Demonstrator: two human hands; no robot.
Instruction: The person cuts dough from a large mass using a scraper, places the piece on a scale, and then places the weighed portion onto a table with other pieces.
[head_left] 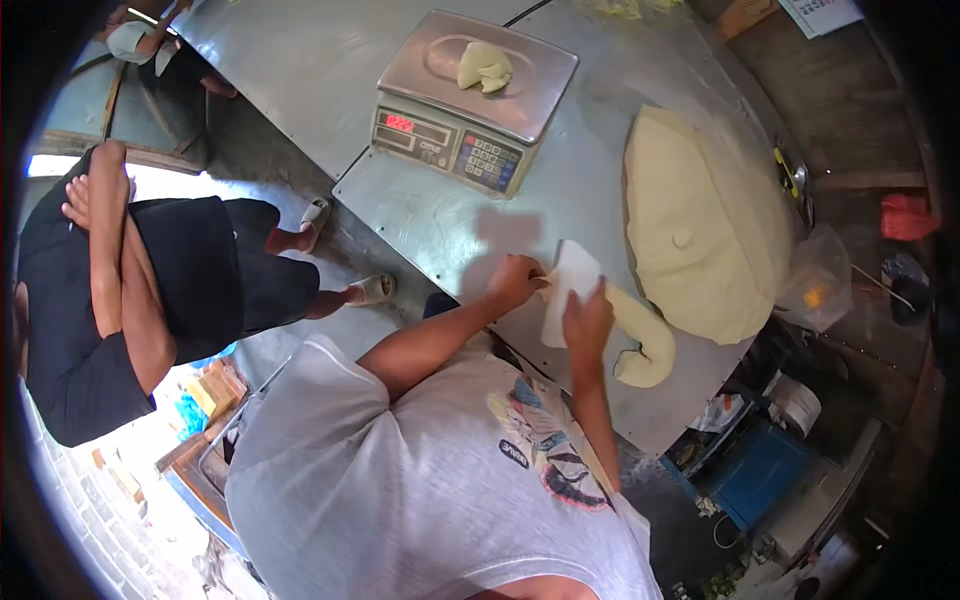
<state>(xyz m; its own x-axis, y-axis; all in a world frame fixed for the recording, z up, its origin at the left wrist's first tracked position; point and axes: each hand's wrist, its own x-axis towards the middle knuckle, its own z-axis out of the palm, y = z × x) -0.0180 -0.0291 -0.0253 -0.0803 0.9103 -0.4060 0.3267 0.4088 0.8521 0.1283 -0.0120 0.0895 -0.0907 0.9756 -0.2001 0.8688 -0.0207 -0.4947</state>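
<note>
My right hand grips a flat white scraper over a long, curved rope of pale dough on the metal table. My left hand, fingers closed, is just left of the scraper at a small bit of dough, partly hidden by the fingers and the scraper. A large mound of pale dough lies at the right of the table. A digital scale with a steel pan holds small cut pieces of dough.
A person in black stands at the left, arms crossed; another person is at the top left. A plastic bag, a red item and a blue bin are at the right.
</note>
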